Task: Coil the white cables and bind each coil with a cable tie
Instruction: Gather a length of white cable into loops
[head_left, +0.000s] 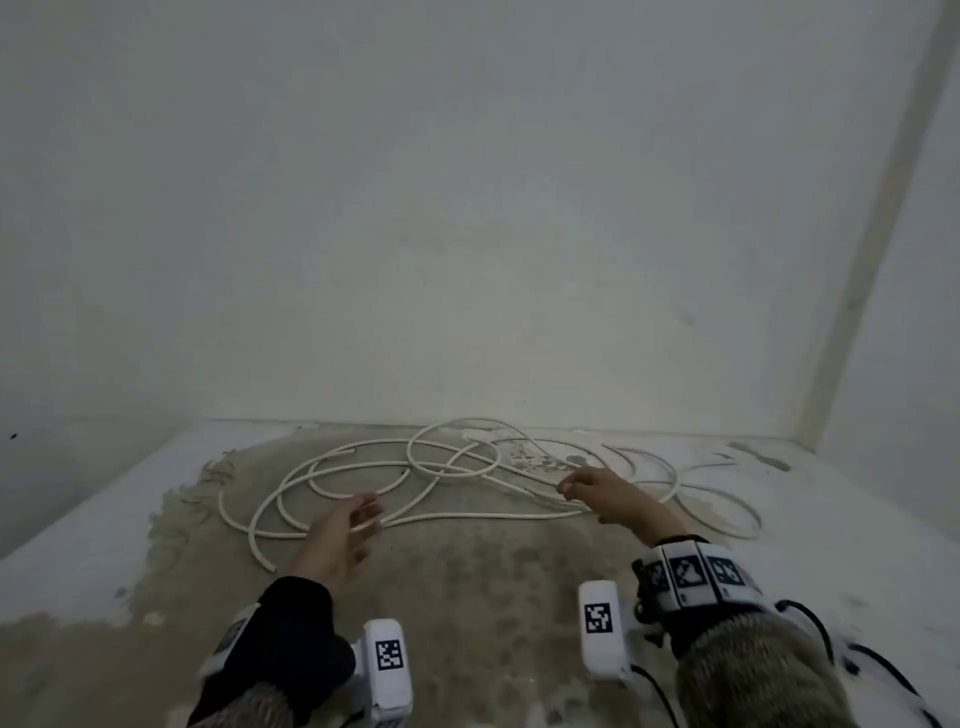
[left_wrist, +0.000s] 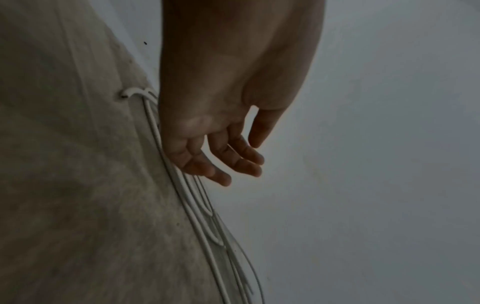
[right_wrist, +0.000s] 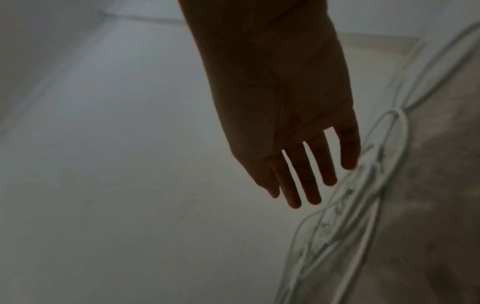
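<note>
White cables (head_left: 447, 470) sprawl loose just beyond both hands' spread, empty fingers (head_left: 366, 512).

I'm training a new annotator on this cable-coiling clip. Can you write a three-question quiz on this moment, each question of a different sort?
1. True or false: the left hand grips a cable tie.
2. Multiple choice: how do the white cables lie? A) in a neat bound coil B) in loose overlapping loops on the floor C) hung on the wall
3. Short answer: are the fingers of the right hand straight or curled into a fist?

Key
1. False: it reaches toward the cables with relaxed fingers, and no tie shows.
2. B
3. Straight and spread, beside the cables.
</note>
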